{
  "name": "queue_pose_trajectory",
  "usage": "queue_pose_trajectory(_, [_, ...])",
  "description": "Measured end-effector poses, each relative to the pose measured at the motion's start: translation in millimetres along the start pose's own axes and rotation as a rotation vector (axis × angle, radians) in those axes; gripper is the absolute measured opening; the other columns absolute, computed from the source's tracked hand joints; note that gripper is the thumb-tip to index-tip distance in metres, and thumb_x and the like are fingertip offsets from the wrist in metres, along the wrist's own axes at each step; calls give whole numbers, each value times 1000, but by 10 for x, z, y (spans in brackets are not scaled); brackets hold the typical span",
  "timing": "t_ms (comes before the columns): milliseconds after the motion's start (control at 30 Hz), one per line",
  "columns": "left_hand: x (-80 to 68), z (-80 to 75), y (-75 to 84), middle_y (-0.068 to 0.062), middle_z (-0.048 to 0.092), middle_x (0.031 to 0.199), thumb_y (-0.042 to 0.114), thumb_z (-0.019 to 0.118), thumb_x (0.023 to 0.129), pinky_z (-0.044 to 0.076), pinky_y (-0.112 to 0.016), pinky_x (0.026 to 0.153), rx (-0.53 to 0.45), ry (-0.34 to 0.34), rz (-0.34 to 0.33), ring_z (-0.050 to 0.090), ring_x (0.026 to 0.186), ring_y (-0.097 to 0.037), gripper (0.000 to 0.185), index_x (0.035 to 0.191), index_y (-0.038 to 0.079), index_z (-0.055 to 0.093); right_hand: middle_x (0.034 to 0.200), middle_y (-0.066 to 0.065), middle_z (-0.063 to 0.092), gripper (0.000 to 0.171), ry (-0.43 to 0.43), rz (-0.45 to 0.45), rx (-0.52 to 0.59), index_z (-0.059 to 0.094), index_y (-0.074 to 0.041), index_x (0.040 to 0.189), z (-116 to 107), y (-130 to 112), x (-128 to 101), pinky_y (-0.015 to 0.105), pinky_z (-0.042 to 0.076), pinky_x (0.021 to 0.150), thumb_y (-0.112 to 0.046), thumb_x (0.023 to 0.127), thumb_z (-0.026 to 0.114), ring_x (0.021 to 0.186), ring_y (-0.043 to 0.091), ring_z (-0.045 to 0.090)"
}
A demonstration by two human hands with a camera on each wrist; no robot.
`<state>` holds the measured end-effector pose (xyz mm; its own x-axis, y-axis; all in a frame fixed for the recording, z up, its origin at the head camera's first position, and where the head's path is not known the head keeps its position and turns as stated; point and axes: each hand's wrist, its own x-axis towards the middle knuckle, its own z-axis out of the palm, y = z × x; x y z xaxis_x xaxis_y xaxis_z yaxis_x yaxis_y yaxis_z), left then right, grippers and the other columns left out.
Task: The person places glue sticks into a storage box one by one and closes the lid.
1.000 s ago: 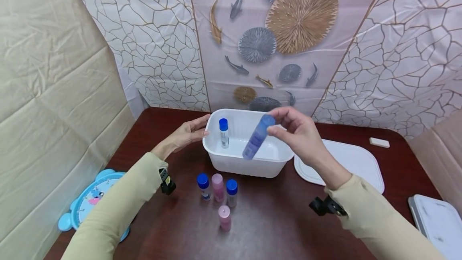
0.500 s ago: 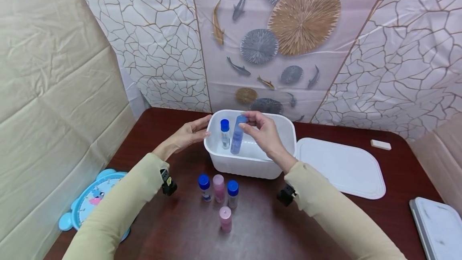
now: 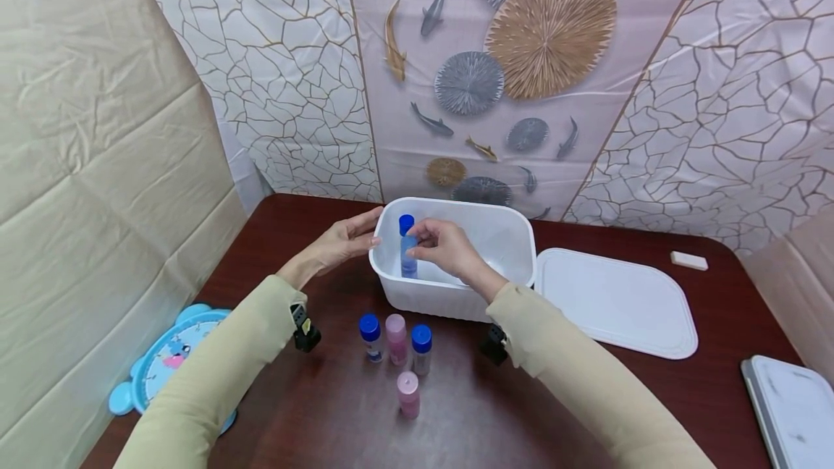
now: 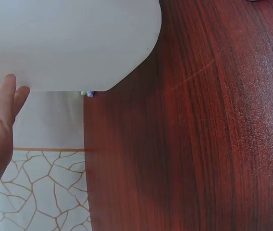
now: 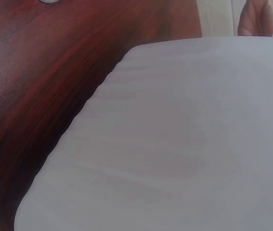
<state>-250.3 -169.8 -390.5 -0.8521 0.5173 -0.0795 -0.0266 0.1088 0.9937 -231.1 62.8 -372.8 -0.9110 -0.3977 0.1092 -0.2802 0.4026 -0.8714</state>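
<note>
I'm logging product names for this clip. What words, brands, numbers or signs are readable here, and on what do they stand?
No text can be read.
Bottle in the right hand, inside the white tub: label hidden or blurred.
Blue-capped and pink bottles on the table: labels too small.
Blue toy clock: face markings too blurred.

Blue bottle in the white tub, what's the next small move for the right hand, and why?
Probably let go and lift the right hand out. The blue bottle it pinches looks upright, low inside the white tub, beside the blue-capped bottle. The left hand steadies the tub's rim, and four more bottles wait on the table.
</note>
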Motion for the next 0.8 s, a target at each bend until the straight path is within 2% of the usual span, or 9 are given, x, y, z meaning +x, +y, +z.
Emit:
queue_pose_trajectory(233, [11, -10, -16, -10, 29, 153, 10, 58, 93, 36, -47, 106, -11, -9, 3, 37, 135, -31, 66, 150, 12, 24, 95, 15, 67, 23, -86, 15, -88, 65, 1, 102, 35, -37, 15, 31, 55, 84, -3, 81, 72, 87, 23, 64])
queue_pose_trajectory(333, [14, -11, -18, -10, 28, 153, 10, 58, 93, 36, -47, 106, -15, -8, 0, 36, 136, -30, 66, 150, 12, 24, 95, 14, 67, 22, -104, 23, -91, 64, 0, 102, 43, -45, 25, 32, 54, 85, -3, 81, 72, 88, 22, 63])
queue_pose_trajectory(533, [10, -8, -8, -11, 28, 153, 8, 57, 94, 36, -48, 106, -21, -17, 11, 35, 136, -31, 66, 150, 11, 23, 101, 14, 67, 29, -147, 61, -80, 64, 0, 110, 38, -66, 19, 31, 55, 86, -3, 82, 71, 92, 23, 63])
queue_pose_trajectory(800, [0, -4, -4, -11, 31, 152, 10, 57, 94, 36, -48, 106, -31, -20, 9, 38, 135, -29, 65, 150, 13, 25, 111, 17, 66, 36, -180, 63, -89, 61, 2, 118, 3, -76, 1, 32, 53, 90, -4, 84, 69, 102, 26, 63])
